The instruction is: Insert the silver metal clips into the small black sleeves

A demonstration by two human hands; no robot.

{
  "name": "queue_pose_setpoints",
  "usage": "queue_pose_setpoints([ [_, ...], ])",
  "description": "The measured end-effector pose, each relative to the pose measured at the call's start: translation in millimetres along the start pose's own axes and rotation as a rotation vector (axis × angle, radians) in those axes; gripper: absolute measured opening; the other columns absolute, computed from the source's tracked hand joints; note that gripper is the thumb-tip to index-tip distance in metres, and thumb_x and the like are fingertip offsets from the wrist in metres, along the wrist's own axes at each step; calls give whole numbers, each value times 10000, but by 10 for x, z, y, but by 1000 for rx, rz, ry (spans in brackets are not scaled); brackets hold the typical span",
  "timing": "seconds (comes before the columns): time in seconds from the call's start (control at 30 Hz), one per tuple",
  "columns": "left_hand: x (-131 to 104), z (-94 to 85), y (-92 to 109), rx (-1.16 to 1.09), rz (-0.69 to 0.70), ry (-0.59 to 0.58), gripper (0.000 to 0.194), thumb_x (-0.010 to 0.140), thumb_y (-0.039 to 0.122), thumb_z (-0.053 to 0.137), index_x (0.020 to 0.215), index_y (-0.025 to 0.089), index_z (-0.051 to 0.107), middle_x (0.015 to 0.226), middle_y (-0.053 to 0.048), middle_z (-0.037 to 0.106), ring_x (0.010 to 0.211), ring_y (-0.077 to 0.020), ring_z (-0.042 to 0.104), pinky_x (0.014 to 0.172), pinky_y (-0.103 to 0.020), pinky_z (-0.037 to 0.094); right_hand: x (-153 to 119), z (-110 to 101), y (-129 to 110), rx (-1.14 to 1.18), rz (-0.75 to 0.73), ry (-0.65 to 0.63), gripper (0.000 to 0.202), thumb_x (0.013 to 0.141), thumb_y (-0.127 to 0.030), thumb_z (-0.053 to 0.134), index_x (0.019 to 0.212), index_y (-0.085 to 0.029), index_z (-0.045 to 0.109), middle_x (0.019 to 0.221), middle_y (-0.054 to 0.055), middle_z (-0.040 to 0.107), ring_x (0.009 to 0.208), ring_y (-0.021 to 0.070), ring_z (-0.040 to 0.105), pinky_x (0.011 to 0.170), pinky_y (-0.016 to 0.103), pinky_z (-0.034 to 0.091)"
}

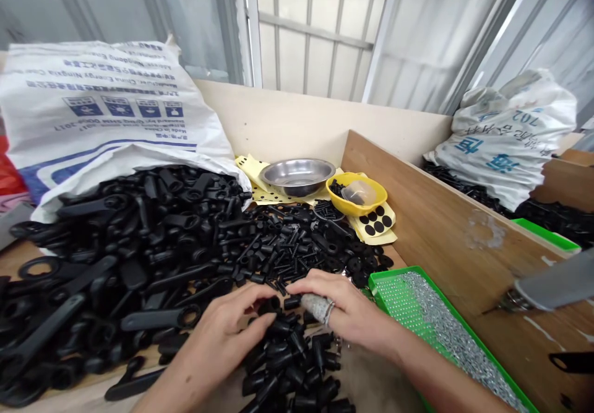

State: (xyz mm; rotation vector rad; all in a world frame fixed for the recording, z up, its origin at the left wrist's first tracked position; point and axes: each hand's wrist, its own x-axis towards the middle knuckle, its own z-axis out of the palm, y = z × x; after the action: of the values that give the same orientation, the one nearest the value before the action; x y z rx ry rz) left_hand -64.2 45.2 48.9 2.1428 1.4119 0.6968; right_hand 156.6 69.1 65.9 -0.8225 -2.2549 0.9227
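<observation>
Loosely, the left hand (227, 326) arches, half-spread, around a black piece (269, 305); the right hand's (341, 304) hold is unclear.

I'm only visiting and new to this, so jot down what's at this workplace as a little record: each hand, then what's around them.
Left hand: fingers curled at small black parts; firm grip unclear
Right hand: fingertips at the same parts; greyish covering on one finger
Left side: open white sack with larger black handle-shaped parts spilling out
Behind: steel bowl, yellow bowl
Right side: green tray with small metal pieces
</observation>
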Motion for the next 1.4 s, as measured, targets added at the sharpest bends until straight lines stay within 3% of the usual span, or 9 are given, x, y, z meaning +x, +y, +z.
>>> queue_pose_setpoints([
  [0.13, -42, 104, 145, -82, 75, 77, 202, 812, 239, 538, 997, 245, 620, 892, -19, 686, 840, -198, 640, 713, -242, 491, -45, -48, -210, -167, 40, -133, 470, 792, -27, 409, 1204, -246, 464, 1075, 17, 567, 982, 139, 514, 858, 254, 387],
  [0.3, -70, 210, 132, -131, 247, 117, 242, 818, 156, 541, 1028, 251, 613, 1001, -20, 676, 960, -179, 617, 850, -235, 449, -39, -36, -288, -316, 58, -310, 578, 698, 11, 403, 1225, -229, 397, 1082, 48, 533, 997, 174, 492, 855, 280, 387],
  [0.43, -110, 307, 72, -237, 110, 159, 185, 815, 237, 557, 983, 236, 636, 882, -15, 695, 896, -201, 636, 758, -246, 494, -59, -54, -294, -317, 15, -205, 394, 809, -75, 431, 1179, -209, 419, 1049, 44, 535, 964, 159, 494, 834, 259, 379],
  [0.57, -152, 363, 37, -361, -72, 178, 215, 804, 331, 557, 957, 212, 648, 699, 5, 676, 670, -185, 636, 575, -235, 503, -136, -96, -278, -357, 46, -118, 173, 874, -169, 449, 1038, -199, 495, 934, 18, 544, 851, 141, 494, 773, 246, 377],
  [0.67, -177, 375, 67, -442, -56, 147, 197, 801, 312, 558, 940, 214, 658, 714, 15, 689, 611, -158, 621, 559, -220, 500, -200, -69, -245, -473, 27, -189, 179, 845, -146, 457, 1008, -192, 517, 921, 33, 545, 850, 160, 489, 795, 277, 371],
  [0.87, -186, 376, 151, -403, 50, 193, 170, 767, 238, 611, 919, 251, 686, 822, 28, 744, 717, -157, 676, 606, -178, 513, -300, 41, -177, -636, -71, -158, 191, 835, -168, 438, 1007, -165, 520, 945, 76, 554, 907, 197, 484, 890, 344, 342],
  [1.03, -194, 393, 190, -341, 167, 268, 174, 764, 205, 628, 919, 255, 690, 801, 32, 754, 706, -144, 696, 604, -149, 528, -321, 42, -179, -547, -94, -195, 267, 823, -139, 411, 1074, -137, 504, 1027, 104, 566, 1002, 205, 482, 928, 325, 337],
  [1.23, -222, 418, 223, -186, 300, 322, 216, 797, 168, 615, 997, 249, 636, 912, 6, 728, 830, -135, 684, 737, -138, 518, -311, 4, -257, -273, 107, -200, 281, 826, -104, 379, 1060, -187, 510, 1070, 62, 588, 978, 176, 516, 854, 261, 373],
  [1.4, -249, 428, 227, -104, 360, 345, 207, 837, 169, 566, 1036, 218, 595, 931, -24, 703, 852, -138, 668, 763, -147, 513, -308, 34, -236, -164, 181, -156, 208, 858, -103, 350, 872, -201, 533, 872, 2, 603, 808, 136, 519, 741, 215, 368],
])
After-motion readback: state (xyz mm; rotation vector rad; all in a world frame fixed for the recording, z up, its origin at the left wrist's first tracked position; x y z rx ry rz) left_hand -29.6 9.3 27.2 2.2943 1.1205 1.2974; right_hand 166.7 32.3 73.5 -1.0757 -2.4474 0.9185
